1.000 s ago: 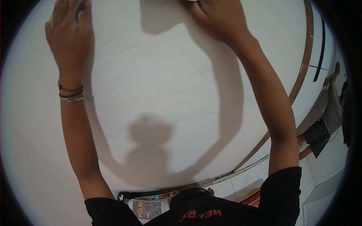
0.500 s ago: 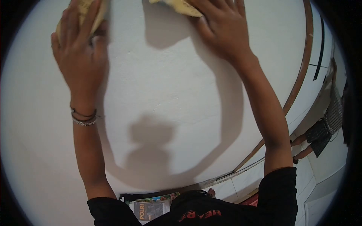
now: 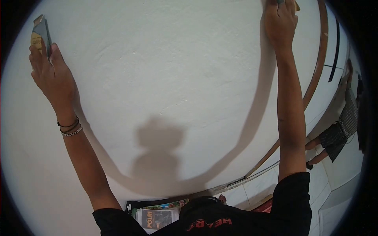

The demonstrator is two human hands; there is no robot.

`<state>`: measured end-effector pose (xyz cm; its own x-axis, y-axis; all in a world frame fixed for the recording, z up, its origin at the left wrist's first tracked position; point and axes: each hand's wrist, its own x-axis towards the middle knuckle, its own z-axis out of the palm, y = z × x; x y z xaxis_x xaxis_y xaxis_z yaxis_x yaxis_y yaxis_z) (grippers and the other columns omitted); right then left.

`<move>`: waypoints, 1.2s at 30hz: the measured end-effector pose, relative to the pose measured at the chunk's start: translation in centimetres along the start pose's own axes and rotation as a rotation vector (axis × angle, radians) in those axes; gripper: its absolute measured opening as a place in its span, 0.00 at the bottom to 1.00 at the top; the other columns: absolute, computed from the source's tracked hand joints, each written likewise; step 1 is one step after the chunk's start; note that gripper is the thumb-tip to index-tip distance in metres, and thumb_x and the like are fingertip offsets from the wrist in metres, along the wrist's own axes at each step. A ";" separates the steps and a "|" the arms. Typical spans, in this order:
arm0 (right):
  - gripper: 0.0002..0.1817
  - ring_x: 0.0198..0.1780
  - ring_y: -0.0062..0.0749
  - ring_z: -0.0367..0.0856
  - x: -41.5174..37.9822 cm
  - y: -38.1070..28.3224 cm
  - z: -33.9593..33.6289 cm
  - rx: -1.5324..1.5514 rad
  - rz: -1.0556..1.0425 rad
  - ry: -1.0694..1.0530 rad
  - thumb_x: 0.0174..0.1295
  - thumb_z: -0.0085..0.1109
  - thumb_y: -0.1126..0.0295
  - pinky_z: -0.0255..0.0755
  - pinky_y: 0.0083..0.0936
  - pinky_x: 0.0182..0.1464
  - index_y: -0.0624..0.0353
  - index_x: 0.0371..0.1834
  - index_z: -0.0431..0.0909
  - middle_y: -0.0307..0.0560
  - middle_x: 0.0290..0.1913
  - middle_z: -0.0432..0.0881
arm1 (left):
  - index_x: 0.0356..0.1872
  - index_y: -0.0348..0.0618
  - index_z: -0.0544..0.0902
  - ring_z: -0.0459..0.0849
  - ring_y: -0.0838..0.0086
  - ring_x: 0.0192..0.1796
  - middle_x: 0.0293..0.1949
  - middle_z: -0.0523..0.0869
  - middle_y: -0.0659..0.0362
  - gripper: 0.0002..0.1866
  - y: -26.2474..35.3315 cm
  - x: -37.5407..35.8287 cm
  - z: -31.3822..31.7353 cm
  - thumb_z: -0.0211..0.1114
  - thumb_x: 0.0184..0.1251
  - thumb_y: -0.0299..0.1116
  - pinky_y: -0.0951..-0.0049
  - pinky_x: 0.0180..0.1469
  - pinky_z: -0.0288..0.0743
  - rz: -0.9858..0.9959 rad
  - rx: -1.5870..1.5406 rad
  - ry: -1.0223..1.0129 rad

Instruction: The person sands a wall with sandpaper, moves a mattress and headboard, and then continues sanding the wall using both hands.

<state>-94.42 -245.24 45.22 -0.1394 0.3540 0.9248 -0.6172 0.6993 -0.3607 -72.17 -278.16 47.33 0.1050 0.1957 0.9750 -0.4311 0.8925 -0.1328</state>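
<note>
My left hand [image 3: 56, 80] is raised at the upper left, its fingers closed round a folded piece of sandpaper [image 3: 37, 40]. The piece has a yellowish printed back and a grey face, and it sticks up past the fingertips against the white wall [image 3: 177, 70]. At the top right my right hand [image 3: 280, 29] is closed on a second piece of sandpaper [image 3: 297, 7]. Only a yellow corner and a bit of grey show there, and the frame's top edge cuts off the fingertips. Both arms are stretched wide and throw shadows on the wall.
A brown wooden strip [image 3: 315, 74] edges the wall on the right. Below lie books and papers [image 3: 157, 218] by the wall's foot, near a bare foot [image 3: 223, 199]. Another person [image 3: 334, 133] in patterned shorts stands far right on the tiled floor.
My hands have spread apart: the left went left and slightly down, the right went right and up. Each still holds its sandpaper, now turned more edge-on in the left hand.
</note>
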 end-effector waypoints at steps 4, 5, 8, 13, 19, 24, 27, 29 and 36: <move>0.29 0.70 0.48 0.43 -0.1 -0.2 -1.1 0.046 0.029 -0.020 0.67 0.32 0.59 0.33 0.36 0.69 0.71 0.64 0.52 0.58 0.67 0.52 | 0.54 0.35 0.72 0.54 0.55 0.68 0.65 0.59 0.47 0.26 0.5 -0.2 -0.6 0.39 0.69 0.47 0.60 0.63 0.50 -0.028 -0.005 -0.008; 0.29 0.70 0.47 0.43 -0.1 -0.4 -1.5 0.057 0.070 -0.055 0.67 0.33 0.59 0.33 0.36 0.69 0.71 0.64 0.52 0.58 0.67 0.52 | 0.54 0.35 0.72 0.54 0.55 0.68 0.65 0.59 0.47 0.26 0.5 -0.2 -0.6 0.39 0.69 0.47 0.60 0.63 0.50 -0.030 -0.008 -0.007; 0.28 0.70 0.47 0.41 -0.4 -0.4 -1.9 0.122 -0.018 0.014 0.67 0.34 0.58 0.32 0.39 0.69 0.68 0.64 0.54 0.58 0.67 0.51 | 0.56 0.39 0.71 0.56 0.56 0.67 0.64 0.62 0.49 0.25 0.5 -0.1 -1.3 0.41 0.69 0.46 0.60 0.63 0.51 0.008 -0.032 0.046; 0.25 0.70 0.47 0.45 -2.2 -7.3 -5.1 0.084 -0.521 -0.103 0.60 0.47 0.56 0.33 0.53 0.66 0.50 0.60 0.65 0.57 0.68 0.50 | 0.56 0.52 0.73 0.64 0.65 0.63 0.62 0.66 0.55 0.19 5.6 2.2 -3.8 0.54 0.63 0.35 0.59 0.63 0.54 0.393 0.080 -0.023; 0.19 0.45 0.39 0.72 1.0 -6.7 -7.0 0.473 -0.249 -0.154 0.64 0.42 0.59 0.62 0.34 0.53 0.66 0.43 0.72 0.52 0.39 0.76 | 0.50 0.42 0.75 0.70 0.61 0.57 0.54 0.74 0.52 0.17 1.6 4.6 -4.3 0.54 0.63 0.38 0.62 0.60 0.57 0.537 0.053 0.077; 0.22 0.42 0.37 0.74 2.1 0.1 -8.3 0.624 0.305 -0.070 0.67 0.39 0.60 0.69 0.32 0.45 0.69 0.50 0.69 0.53 0.40 0.75 | 0.61 0.28 0.58 0.59 0.54 0.64 0.60 0.65 0.43 0.32 1.0 1.0 -9.1 0.42 0.68 0.50 0.59 0.63 0.53 -0.325 -0.073 -0.054; 0.25 0.51 0.51 0.70 0.5 1.7 -8.7 0.274 0.090 -0.085 0.65 0.38 0.55 0.60 0.38 0.54 0.68 0.48 0.72 0.60 0.46 0.75 | 0.62 0.28 0.55 0.54 0.55 0.67 0.63 0.61 0.44 0.32 2.0 -0.7 -9.9 0.40 0.69 0.49 0.57 0.65 0.48 -0.134 0.015 0.007; 0.25 0.50 0.50 0.71 -0.5 1.1 -8.7 0.156 -0.034 0.042 0.65 0.40 0.53 0.59 0.35 0.55 0.67 0.50 0.71 0.61 0.47 0.73 | 0.62 0.28 0.56 0.53 0.55 0.68 0.63 0.61 0.45 0.31 2.7 -0.9 -10.2 0.40 0.69 0.48 0.56 0.66 0.46 -0.143 -0.007 0.009; 0.24 0.54 0.50 0.68 -0.3 0.8 -9.9 0.234 -0.041 0.050 0.65 0.39 0.54 0.57 0.36 0.58 0.62 0.53 0.69 0.60 0.49 0.72 | 0.62 0.30 0.58 0.53 0.57 0.68 0.64 0.61 0.48 0.29 3.7 -1.2 -11.3 0.43 0.69 0.45 0.54 0.67 0.42 -0.093 -0.041 0.024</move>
<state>-87.20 -238.65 43.49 -0.0759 0.3624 0.9289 -0.7852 0.5526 -0.2797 -63.73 -270.53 43.63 0.1646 0.1206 0.9790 -0.3814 0.9231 -0.0496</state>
